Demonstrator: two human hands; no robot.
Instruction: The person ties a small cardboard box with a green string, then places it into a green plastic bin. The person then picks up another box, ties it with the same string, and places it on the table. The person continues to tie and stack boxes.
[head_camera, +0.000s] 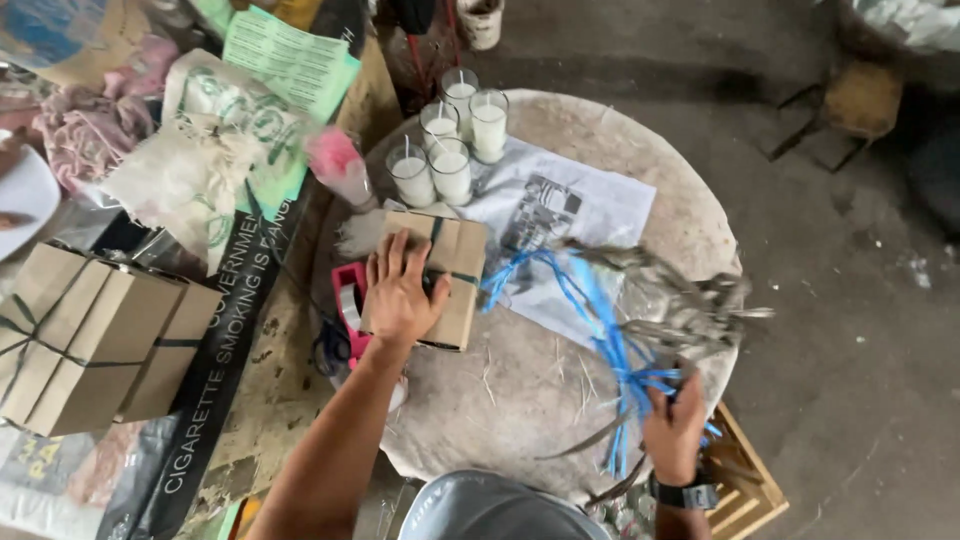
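A: Where is the left hand (400, 290)?

B: Flat on the box (440, 275), palm down, fingers spread over its top. The grip is not closed round anything; it just presses on the cardboard. A dark string crosses the box under the fingers.

A: And the box itself?

B: It lies on the round bench (520, 390), toward its left edge. Just left of the box, touching it, sits a pink tape dispenser (348, 305). Scissors (330, 350) lie just below that, partly hidden.

A: The right hand (675, 430)?

B: Well right of the box, at the near edge of the bench. Its grip is closed on blue ribbon (600, 320), a bundle of strands running from the hand up toward the box. The motion blurs it. A watch (688, 494) is on that wrist.

A: What else is close to the box?

B: Behind it stand five glass candles (450, 140) with white wax and wicks, close together. To the right of the box a printed paper (560, 210) lies flat, and blurred grey dried leaves (680, 300) lie over it, touching the ribbon.

A: And beyond the bench?

B: Far left of the box, more boxes (90, 335) tied with dark string are stacked together. Above them lie a cloth bag (200, 160) and a green sheet (290, 60).
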